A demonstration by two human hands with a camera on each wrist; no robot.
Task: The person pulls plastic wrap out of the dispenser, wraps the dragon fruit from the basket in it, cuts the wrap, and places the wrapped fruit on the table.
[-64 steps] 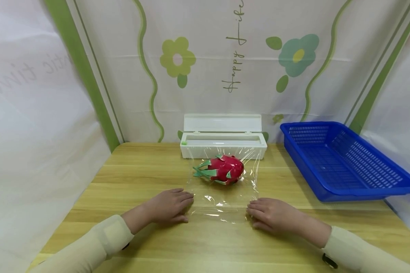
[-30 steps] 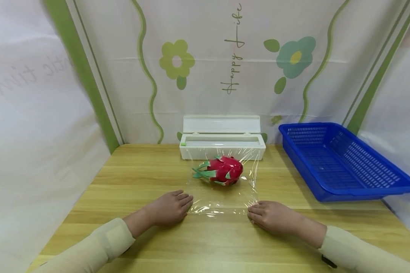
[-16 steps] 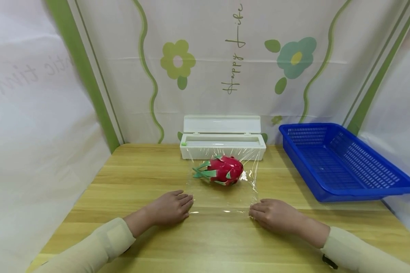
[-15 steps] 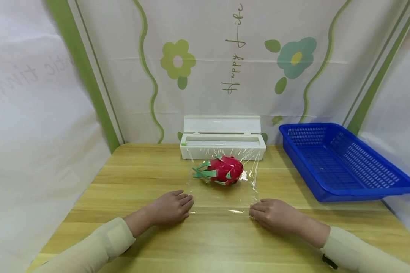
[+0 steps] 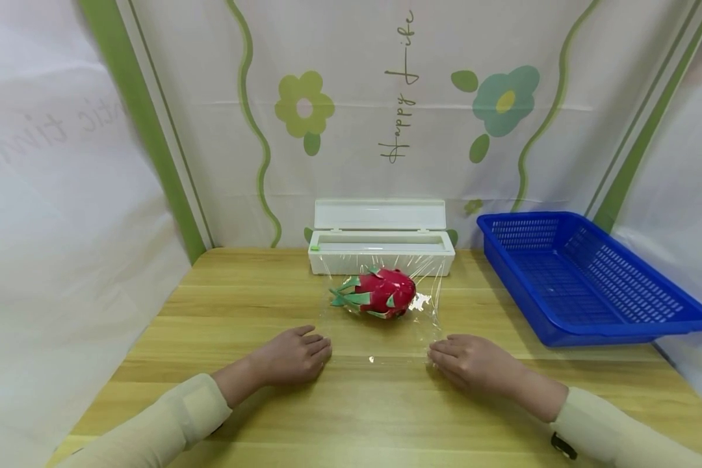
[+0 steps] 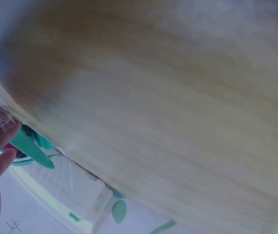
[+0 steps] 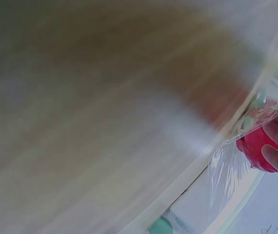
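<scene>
A sheet of clear cling film (image 5: 380, 341) stretches from the white dispenser box (image 5: 380, 263) toward me over the table. On the film lies a red dragon fruit (image 5: 386, 292) with green leaf tips pointing left. My left hand (image 5: 292, 356) holds the near left corner of the film, palm down and low over the wood. My right hand (image 5: 474, 365) holds the near right corner in the same way. In the right wrist view, the film edge (image 7: 258, 126) runs into the fingers, with the dragon fruit (image 7: 258, 148) behind them.
The dispenser's lid (image 5: 380, 214) stands raised against the flowered curtain (image 5: 351, 130), and a small green tab (image 5: 314, 247) sits at its left end. A blue plastic basket (image 5: 538, 312) stands at the right of the wooden table (image 5: 240, 286).
The film's near edge has drawn back a little and lies flatter and straighter between my hands. My right hand has shifted slightly forward; the dragon fruit has stayed in place.
</scene>
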